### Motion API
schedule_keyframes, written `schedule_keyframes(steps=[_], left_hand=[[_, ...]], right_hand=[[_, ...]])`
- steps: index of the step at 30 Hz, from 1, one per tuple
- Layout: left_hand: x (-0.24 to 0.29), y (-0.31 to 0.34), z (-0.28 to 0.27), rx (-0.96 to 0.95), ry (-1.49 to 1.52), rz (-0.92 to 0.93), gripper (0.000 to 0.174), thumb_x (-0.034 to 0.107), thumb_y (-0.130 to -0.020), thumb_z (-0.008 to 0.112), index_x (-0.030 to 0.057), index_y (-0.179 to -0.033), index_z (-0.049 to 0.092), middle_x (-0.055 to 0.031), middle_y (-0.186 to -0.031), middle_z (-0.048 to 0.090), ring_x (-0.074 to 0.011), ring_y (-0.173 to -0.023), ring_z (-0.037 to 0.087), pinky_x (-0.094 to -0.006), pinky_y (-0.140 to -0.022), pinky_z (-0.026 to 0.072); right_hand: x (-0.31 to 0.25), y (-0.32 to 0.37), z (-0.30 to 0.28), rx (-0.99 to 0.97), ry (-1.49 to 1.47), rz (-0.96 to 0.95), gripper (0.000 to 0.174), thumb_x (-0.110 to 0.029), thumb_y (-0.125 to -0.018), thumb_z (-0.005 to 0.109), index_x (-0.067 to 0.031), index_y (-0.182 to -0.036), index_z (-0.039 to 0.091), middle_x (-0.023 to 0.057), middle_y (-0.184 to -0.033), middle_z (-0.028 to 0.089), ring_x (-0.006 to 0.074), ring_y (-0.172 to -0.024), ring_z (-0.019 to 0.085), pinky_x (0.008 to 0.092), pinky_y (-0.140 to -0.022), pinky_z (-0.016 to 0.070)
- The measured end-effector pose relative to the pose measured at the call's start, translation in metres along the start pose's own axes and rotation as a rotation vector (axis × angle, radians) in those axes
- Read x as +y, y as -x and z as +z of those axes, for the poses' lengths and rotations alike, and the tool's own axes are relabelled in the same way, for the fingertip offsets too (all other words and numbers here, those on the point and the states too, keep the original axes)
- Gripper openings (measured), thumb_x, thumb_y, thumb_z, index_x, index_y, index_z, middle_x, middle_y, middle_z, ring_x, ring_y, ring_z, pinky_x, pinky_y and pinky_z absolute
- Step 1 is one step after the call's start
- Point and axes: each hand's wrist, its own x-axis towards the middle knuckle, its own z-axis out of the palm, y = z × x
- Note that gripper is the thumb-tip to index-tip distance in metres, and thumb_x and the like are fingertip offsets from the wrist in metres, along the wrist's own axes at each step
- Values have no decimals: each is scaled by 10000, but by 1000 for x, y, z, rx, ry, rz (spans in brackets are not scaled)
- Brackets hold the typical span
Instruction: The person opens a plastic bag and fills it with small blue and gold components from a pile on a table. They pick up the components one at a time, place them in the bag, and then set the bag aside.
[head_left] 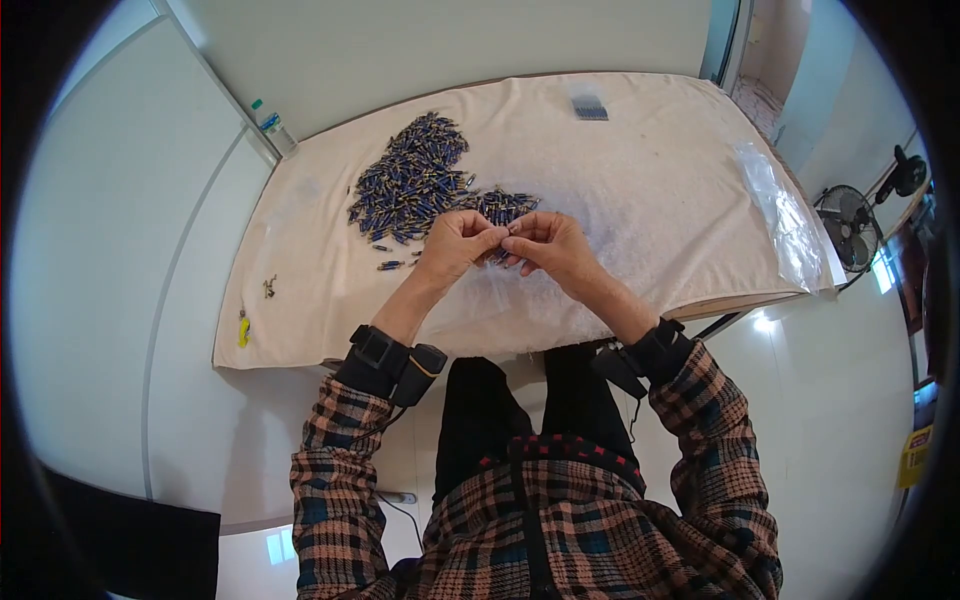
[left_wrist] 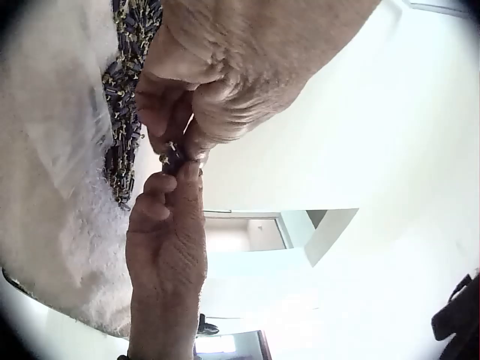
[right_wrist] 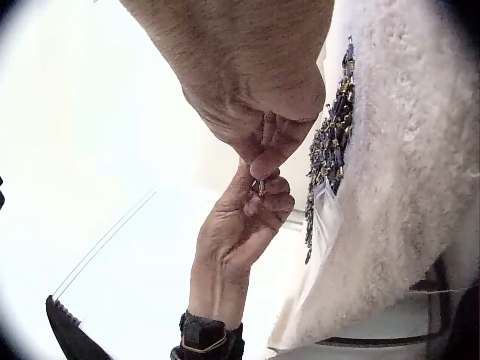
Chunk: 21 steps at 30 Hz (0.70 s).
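Note:
Both hands meet fingertip to fingertip over the near side of a small heap (head_left: 505,204) of dark-blue, brass-ended cylindrical pieces. My left hand (head_left: 455,243) pinches at least one such small piece (left_wrist: 173,157) between thumb and fingers. A metallic end (right_wrist: 260,187) shows among its fingers in the right wrist view. From the other side, my right hand (head_left: 556,250) pinches at the same spot, its thumb and forefinger against the piece. The fingers hide most of it. A much larger heap (head_left: 412,175) of the same pieces lies beyond the left hand, with several loose ones beside it.
A pale cloth (head_left: 640,180) covers the table. Toward the back lies a clear packet (head_left: 589,106) with pieces in a row; clear plastic (head_left: 782,220) lies along the right edge. At the left are a bottle (head_left: 270,125), small metal bits (head_left: 269,287) and a yellow item (head_left: 243,330).

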Motion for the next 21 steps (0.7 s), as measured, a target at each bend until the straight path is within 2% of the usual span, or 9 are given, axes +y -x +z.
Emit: schedule_keyframes(steps=[6,10,14,18,21], left_hand=[[8,14,-2,-123,132,-93,185,163,-858,696,10,-925,616,-50,-750,639,-115,-648,632,-219,-539,498],[4,19,-2,-168,127,-62,198,139,-858,694,-11,-944,598,-78,-787,653,-129,-662,651,-222,-535,508],[4,22,-4,-143,144,-171,190,112,-851,696,-25,-933,592,-106,-830,665,-147,-654,661,-233,-550,544],[7,27,-1,-96,244,-223,192,108,-842,702,-25,-929,595,-113,-819,671,-168,-657,673,-252,-576,577],[9,27,-3,-102,238,-233,198,113,-837,709,-25,-922,596,-112,-805,670,-173,-663,677,-263,-587,586]], right_hand=[[4,1,-6,-16,3,-28,108,-79,-855,679,-22,-943,656,31,-792,668,92,-680,647,204,-558,515],[5,3,-4,-16,31,-34,103,-68,-855,676,-17,-942,660,38,-800,672,91,-678,644,209,-569,530],[8,6,2,-1,63,-46,117,-44,-859,663,2,-966,661,51,-806,673,105,-694,652,231,-606,561],[12,8,9,74,9,-114,160,-10,-845,663,54,-990,646,82,-803,678,124,-696,663,253,-627,584],[14,11,14,96,-35,-136,172,-3,-846,660,51,-1008,647,92,-813,680,134,-706,670,258,-633,588]])
